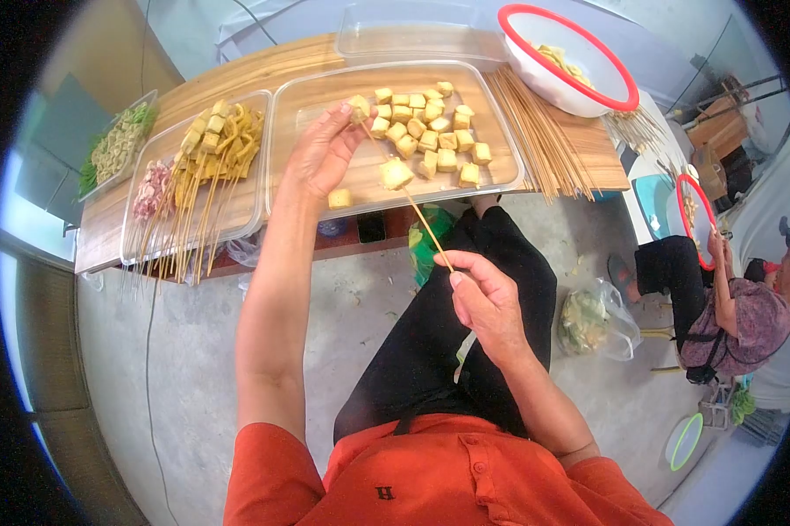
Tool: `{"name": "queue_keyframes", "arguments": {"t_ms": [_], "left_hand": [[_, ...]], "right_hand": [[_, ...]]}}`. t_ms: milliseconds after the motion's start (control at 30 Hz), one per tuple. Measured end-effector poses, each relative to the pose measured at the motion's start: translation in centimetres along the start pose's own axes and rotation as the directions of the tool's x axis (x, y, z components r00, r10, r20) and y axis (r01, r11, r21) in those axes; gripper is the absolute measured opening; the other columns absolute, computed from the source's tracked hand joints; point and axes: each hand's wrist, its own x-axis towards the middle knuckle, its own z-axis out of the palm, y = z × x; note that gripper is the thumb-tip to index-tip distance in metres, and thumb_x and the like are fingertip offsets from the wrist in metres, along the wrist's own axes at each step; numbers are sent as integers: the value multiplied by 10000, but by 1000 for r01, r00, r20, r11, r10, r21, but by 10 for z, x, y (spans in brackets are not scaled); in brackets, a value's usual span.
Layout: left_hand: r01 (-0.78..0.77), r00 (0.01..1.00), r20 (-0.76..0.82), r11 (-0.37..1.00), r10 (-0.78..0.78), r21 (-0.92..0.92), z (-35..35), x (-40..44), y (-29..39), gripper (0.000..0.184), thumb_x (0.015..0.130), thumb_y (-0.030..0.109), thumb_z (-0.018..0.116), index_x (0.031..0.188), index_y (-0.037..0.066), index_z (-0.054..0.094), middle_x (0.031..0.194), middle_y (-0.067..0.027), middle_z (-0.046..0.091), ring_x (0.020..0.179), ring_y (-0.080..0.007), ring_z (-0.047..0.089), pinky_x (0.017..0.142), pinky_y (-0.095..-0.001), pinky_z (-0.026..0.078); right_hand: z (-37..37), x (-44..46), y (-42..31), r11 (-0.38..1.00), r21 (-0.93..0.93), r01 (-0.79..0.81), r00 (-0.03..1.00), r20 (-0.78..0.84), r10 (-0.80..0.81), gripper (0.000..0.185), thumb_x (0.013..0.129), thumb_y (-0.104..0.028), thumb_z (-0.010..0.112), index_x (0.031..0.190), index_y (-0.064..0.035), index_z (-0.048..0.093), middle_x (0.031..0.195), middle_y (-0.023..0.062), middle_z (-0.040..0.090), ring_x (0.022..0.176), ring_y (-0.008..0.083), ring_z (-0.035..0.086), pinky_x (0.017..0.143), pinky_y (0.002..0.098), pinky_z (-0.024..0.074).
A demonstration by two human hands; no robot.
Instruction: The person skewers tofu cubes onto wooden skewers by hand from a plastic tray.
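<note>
My left hand (329, 149) is over the left part of a clear tray (311, 188), its fingers pinching a yellow tofu cube (359, 107). My right hand (487, 302) is in front of the table, closed on the lower part of a thin wooden skewer (427, 230). The skewer slants up and to the left, with another tofu cube (396, 174) on it, and its upper end reaches the cube at my left fingertips. Several loose cubes (447, 140) lie in the tray, and one sits alone (340, 198) near its front edge.
Bare skewers (539, 140) lie right of the tray, beside a red-rimmed bowl (570, 61). Filled skewers (211, 162) rest in a tray at left, with a green and beige food tray (119, 145) beyond. A seated person (736, 324) and a plastic bag (592, 320) are at right.
</note>
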Motion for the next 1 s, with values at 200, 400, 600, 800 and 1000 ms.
{"name": "queue_keyframes", "arguments": {"t_ms": [200, 400, 600, 800, 1000], "left_hand": [[-13, 1000, 19, 998, 15, -57, 2, 0, 0, 218, 962, 95, 569, 1128, -44, 547, 1096, -156, 628, 1055, -282, 633, 921, -346, 553], [-55, 998, 37, 998, 55, 0, 0, 1, 0, 226, 963, 69, 546, 1160, -40, 524, 1121, -163, 621, 1060, -281, 634, 921, -357, 551], [-73, 997, 20, 997, 73, 24, 3, -2, 0, 243, 952, 52, 554, 1175, -34, 510, 1118, -164, 625, 1064, -276, 637, 922, -360, 550], [-58, 998, 28, 997, 57, 43, 1, 0, 0, 215, 946, 47, 565, 1146, -23, 527, 1116, -163, 631, 1068, -279, 637, 917, -367, 547], [-50, 998, 35, 997, 48, 59, 1, 0, 0, 196, 938, 52, 583, 1121, -7, 547, 1095, -142, 643, 1062, -280, 640, 907, -372, 547]], "right_hand": [[0, 0, 1, 1000, 16, -7, 1000, -9, 8, 252, 978, -96, 499, 1196, -16, 598, 611, -88, 412, 502, 5, 367, 443, 184, 290], [3, 0, 3, 999, 35, -7, 1000, -16, 7, 250, 980, -98, 500, 1195, -15, 597, 615, -93, 405, 500, 3, 356, 443, 180, 284], [5, 0, 3, 998, 63, -22, 999, -23, 23, 251, 982, -97, 497, 1196, -10, 595, 617, -98, 396, 500, 1, 351, 443, 178, 280], [7, 3, 7, 997, 70, -16, 999, -26, 18, 254, 981, -95, 497, 1199, -6, 593, 617, -97, 397, 501, 1, 357, 444, 177, 283], [11, 6, 8, 998, 64, 2, 999, -32, 0, 261, 979, -94, 500, 1204, 1, 591, 615, -94, 404, 504, 3, 361, 447, 179, 288]]}}
